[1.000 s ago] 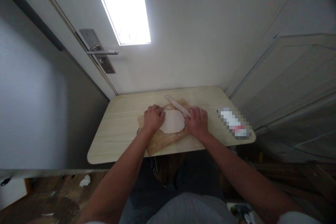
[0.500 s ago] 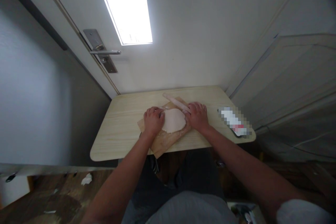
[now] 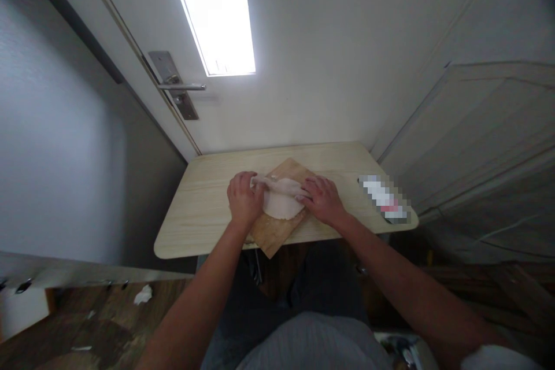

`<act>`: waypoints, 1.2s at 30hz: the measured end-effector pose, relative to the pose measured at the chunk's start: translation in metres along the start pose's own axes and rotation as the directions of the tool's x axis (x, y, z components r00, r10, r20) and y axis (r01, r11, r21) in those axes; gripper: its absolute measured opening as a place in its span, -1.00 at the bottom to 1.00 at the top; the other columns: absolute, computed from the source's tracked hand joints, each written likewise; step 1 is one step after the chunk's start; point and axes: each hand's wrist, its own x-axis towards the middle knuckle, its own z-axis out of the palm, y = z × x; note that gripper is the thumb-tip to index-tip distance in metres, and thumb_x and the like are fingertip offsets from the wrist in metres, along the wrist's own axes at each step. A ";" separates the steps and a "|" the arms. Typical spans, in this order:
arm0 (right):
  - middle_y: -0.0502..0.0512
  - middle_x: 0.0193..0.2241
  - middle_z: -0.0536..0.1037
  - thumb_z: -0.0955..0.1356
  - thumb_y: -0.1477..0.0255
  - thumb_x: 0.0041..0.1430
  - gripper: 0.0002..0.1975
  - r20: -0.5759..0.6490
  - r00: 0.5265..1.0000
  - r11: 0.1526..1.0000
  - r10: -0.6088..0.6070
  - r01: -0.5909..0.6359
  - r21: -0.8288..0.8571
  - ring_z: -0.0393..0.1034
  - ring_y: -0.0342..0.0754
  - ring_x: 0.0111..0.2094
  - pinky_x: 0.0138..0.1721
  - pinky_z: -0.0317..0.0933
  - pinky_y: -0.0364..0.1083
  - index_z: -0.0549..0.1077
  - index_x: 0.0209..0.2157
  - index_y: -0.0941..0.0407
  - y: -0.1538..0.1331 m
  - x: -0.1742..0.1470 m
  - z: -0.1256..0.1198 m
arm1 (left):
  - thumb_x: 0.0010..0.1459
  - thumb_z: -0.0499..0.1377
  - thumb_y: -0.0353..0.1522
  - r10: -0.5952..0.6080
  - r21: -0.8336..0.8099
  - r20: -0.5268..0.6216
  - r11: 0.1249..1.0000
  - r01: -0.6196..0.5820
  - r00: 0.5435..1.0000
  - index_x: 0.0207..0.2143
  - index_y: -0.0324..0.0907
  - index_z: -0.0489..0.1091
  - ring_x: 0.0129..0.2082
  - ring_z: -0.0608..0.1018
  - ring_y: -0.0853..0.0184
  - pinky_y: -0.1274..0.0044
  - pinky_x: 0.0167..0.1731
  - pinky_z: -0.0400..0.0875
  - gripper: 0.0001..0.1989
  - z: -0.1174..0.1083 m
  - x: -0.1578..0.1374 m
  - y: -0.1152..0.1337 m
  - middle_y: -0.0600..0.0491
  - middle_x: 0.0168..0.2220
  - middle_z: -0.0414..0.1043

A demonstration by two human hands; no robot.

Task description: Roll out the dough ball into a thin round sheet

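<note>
A flat, pale round of dough (image 3: 281,208) lies on a brown wooden board (image 3: 272,238), which is set cornerwise on the table. Across the far part of the dough rests a pale, floury rolling pin (image 3: 284,186). My left hand (image 3: 245,198) is closed over the pin's left end, at the left edge of the dough. At the other end, my right hand (image 3: 323,199) has its fingers curled over the pin, close to the dough's right edge. The hands cover both ends of the pin.
The light wooden table (image 3: 195,208) stands against a white door with a metal handle (image 3: 184,87). A blurred-out phone (image 3: 384,199) lies near the table's right end. On the floor at lower left is a crumpled white tissue (image 3: 143,295).
The rolling pin has swung from a slant beyond the dough to lie across it. My left hand has taken hold of its left end; my right hand keeps the right end.
</note>
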 end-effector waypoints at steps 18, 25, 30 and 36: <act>0.19 0.14 0.43 0.08 0.14 0.42 -0.54 -0.045 0.956 0.937 0.289 -0.292 -0.191 0.18 0.22 0.13 0.13 -0.09 0.26 0.46 0.06 0.00 -0.001 0.048 0.014 | 0.40 -0.27 -0.10 0.075 0.162 0.317 0.978 -0.132 0.945 0.27 -0.10 0.24 0.34 0.17 0.05 0.01 0.28 -0.01 -0.42 0.051 0.031 0.010 -0.05 0.30 0.27; 0.21 0.18 0.40 0.06 0.16 0.43 -0.51 -0.021 0.954 0.932 0.298 -0.296 -0.208 0.20 0.20 0.14 0.13 -0.08 0.22 0.39 0.15 0.03 0.009 0.065 0.021 | 0.41 -0.27 -0.12 0.069 0.214 0.297 0.967 -0.137 0.952 0.20 -0.05 0.33 0.33 0.17 0.05 0.03 0.28 0.00 -0.45 0.063 0.045 0.012 0.00 0.30 0.26; 0.19 0.17 0.42 0.10 0.18 0.42 -0.54 -0.009 0.953 0.936 0.302 -0.298 -0.189 0.23 0.19 0.12 0.11 -0.03 0.18 0.39 0.16 0.03 0.013 0.070 0.021 | 0.41 -0.25 -0.14 0.085 0.220 0.285 0.964 -0.151 0.955 0.18 -0.06 0.35 0.32 0.19 0.00 0.01 0.25 0.04 -0.47 0.064 0.049 0.013 -0.01 0.30 0.27; 0.19 0.05 0.50 0.10 0.20 0.42 -0.57 -0.011 0.960 0.941 0.279 -0.276 -0.195 0.27 0.18 0.05 0.07 -0.01 0.16 0.45 0.06 0.05 0.005 0.060 0.015 | 0.41 -0.25 -0.14 0.088 0.199 0.288 0.969 -0.149 0.954 0.18 -0.12 0.33 0.29 0.23 0.02 0.03 0.23 0.10 -0.46 0.056 0.038 0.014 -0.05 0.27 0.31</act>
